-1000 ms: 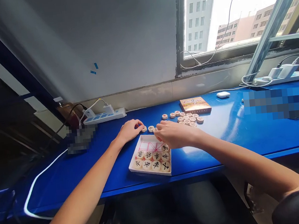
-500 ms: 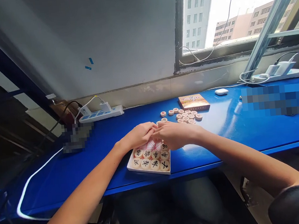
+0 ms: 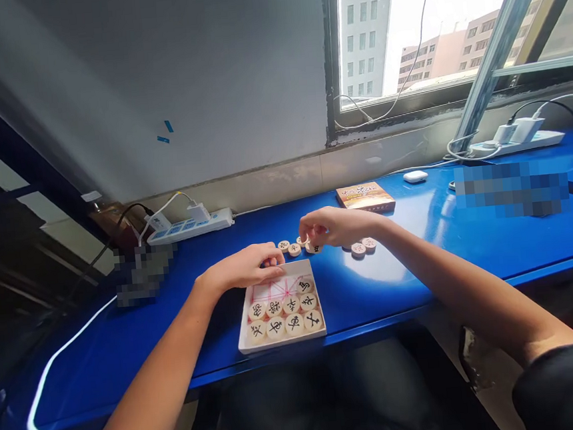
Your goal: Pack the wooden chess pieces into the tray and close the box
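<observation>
A white box tray (image 3: 283, 342) lies near the table's front edge, with rows of round pieces marked in black and one more piece (image 3: 304, 285) at its upper right. My left hand (image 3: 257, 264) rests at the tray's back left rim, fingers curled; what they hold, if anything, is hidden. Behind the tray, my right hand (image 3: 328, 227) has its fingertips bent down over a black-marked piece (image 3: 313, 247), pinching it or touching it. Other loose pieces (image 3: 284, 246) lie between the hands. Red-marked pieces (image 3: 358, 250) sit partly under my right wrist.
A printed cardboard box (image 3: 365, 198) lies at the back of the blue table (image 3: 470, 246). Power strips stand at the back left (image 3: 192, 226) and back right (image 3: 521, 144), with cables. A small white case (image 3: 415, 176) is near the wall.
My hands have moved apart. The right one has gone up and back to the loose pieces, the left one slightly left. More of the tray's bare back part shows.
</observation>
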{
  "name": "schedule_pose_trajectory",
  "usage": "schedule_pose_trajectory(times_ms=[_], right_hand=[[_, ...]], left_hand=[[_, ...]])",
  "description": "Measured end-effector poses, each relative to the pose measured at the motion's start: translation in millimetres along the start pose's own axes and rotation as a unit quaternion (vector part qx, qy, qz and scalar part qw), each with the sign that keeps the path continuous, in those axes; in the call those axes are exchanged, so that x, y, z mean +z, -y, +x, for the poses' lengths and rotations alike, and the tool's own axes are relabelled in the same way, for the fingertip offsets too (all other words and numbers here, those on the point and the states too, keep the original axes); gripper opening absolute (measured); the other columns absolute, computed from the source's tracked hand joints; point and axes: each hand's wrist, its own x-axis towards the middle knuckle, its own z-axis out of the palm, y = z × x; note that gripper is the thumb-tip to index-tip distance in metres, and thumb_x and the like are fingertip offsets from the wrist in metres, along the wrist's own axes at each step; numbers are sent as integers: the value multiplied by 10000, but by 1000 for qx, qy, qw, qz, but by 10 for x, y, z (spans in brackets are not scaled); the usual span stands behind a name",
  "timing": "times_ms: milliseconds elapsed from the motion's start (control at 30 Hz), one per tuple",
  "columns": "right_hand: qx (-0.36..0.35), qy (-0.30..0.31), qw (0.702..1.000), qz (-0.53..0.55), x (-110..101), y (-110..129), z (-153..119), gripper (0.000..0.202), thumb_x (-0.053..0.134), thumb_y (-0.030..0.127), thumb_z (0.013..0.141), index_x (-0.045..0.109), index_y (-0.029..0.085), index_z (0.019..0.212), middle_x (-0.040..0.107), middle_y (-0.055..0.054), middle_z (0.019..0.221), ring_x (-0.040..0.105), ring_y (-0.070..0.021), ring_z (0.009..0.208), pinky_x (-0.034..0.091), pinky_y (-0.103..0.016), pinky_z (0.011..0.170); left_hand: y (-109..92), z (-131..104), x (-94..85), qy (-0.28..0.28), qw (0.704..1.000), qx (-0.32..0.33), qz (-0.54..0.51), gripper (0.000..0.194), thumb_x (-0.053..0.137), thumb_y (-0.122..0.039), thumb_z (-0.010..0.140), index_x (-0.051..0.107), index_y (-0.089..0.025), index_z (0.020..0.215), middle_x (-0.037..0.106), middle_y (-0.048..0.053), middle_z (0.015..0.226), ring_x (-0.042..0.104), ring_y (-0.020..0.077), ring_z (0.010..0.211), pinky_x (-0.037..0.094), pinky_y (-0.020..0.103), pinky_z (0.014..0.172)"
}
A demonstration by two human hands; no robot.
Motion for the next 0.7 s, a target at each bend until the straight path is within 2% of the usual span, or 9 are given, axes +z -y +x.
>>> schedule_pose_trajectory(times_ms=[133, 300, 433, 567, 700], right_hand=[[19, 50, 997, -58, 160, -78, 102, 212, 562, 166, 805, 647, 183, 999, 637, -55, 914, 582, -163, 792, 408, -227, 622], [32, -74, 981, -179, 382, -66, 163, 292, 578, 309, 834, 609, 182, 1095, 545, -132, 1098, 505, -283, 1041, 423, -344, 823], [71, -104, 973, -192, 510, -159, 221, 393, 432, 403, 931, 565, 141, 1191, 518, -172, 1165, 499, -302, 1068, 394, -403, 895], [44, -61, 981, -179, 563, -195, 280, 370, 373, 325, 972, 567, 112, 1204, 551, -170, 1140, 510, -269, 1093, 361, -361, 938], [20, -56, 981, -182, 550, -161, 283, 339, 374, 266, 974, 584, 83, 1167, 561, -184, 1154, 505, -266, 1101, 339, -353, 955]], left_hand=[[28, -97, -95, 55, 997, -60, -12, 196, 558, -390, 796, 628, -213, 841, 579, 3, 861, 544, 176, 772, 411, 243, 645], [24, -93, -87, 59, 993, -97, -26, 277, 561, -474, 786, 605, -214, 870, 562, -3, 808, 523, 173, 720, 408, 251, 610], [123, -105, -100, 32, 993, -111, -5, 402, 565, -549, 778, 597, -213, 996, 583, 37, 978, 547, 221, 893, 439, 299, 763], [235, -118, -103, 17, 992, -119, 30, 430, 518, -557, 813, 571, -233, 1091, 534, 56, 1171, 482, 254, 1094, 391, 348, 937], [203, -78, -47, 20, 997, -70, 36, 369, 487, -443, 851, 530, -237, 1155, 510, 44, 1269, 451, 244, 1143, 354, 350, 1002]])
